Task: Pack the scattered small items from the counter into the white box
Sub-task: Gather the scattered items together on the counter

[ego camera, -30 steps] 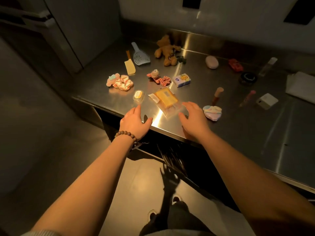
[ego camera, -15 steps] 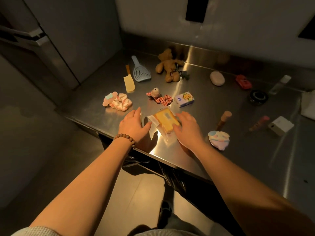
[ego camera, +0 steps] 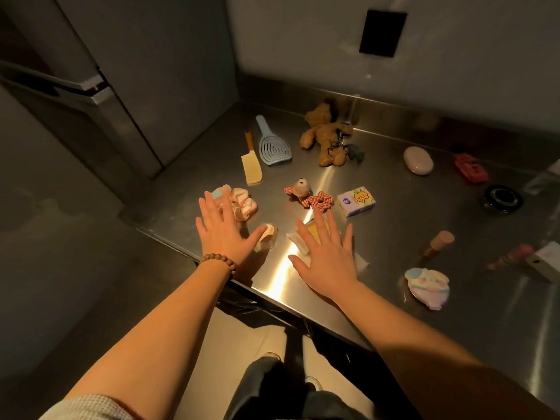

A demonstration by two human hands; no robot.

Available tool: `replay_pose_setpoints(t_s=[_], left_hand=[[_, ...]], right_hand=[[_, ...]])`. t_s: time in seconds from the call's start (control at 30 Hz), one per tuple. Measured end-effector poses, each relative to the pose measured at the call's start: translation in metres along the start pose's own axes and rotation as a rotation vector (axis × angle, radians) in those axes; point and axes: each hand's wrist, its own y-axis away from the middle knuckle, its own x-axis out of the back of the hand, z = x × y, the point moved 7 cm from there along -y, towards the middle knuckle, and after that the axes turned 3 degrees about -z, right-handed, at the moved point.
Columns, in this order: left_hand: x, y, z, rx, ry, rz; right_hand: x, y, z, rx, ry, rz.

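- Both hands have slid forward since half a second ago; the left hand (ego camera: 222,230) now reaches the pink scrunchie (ego camera: 242,203), the right hand (ego camera: 325,254) covers the yellow packet (ego camera: 315,230).
- Fingers are straight and spread, holding nothing.
- Nothing looks packed yet; toys lie all over the counter (ego camera: 394,237).
- No white box shows for sure; maybe it is cut off at the right.

Pink-and-white scrunchie (ego camera: 242,201) under the left hand's fingers (ego camera: 212,207). Yellow packet (ego camera: 315,231) beneath the right hand's fingers (ego camera: 324,228). Red-checked bear scrunchie (ego camera: 309,197) just beyond those fingertips.
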Motion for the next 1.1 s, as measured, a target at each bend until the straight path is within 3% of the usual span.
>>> replay_pose_setpoints(t_s=[0.13, 0.3, 0.6, 1.0, 1.1], left_hand=[[-0.019, -0.022, -0.028, 0.047, -0.029, -0.121], [-0.037, -0.042, -0.025, -0.092, 0.012, -0.224], [-0.063, -0.054, 0.053, -0.384, -0.002, -0.266], [-0.101, -0.098, 0.145, -0.543, -0.047, -0.351], [-0.111, -0.113, 0.169, -0.558, -0.061, -0.353]], right_hand=[[-0.02, -0.005, -0.006, -0.068, 0.021, -0.072], [-0.029, -0.012, -0.007, -0.129, 0.064, -0.094], [-0.026, -0.028, 0.028, -0.305, 0.087, -0.036], [-0.024, -0.061, 0.122, -0.554, -0.049, -0.007], [-0.013, -0.068, 0.143, -0.588, -0.037, 0.126]])
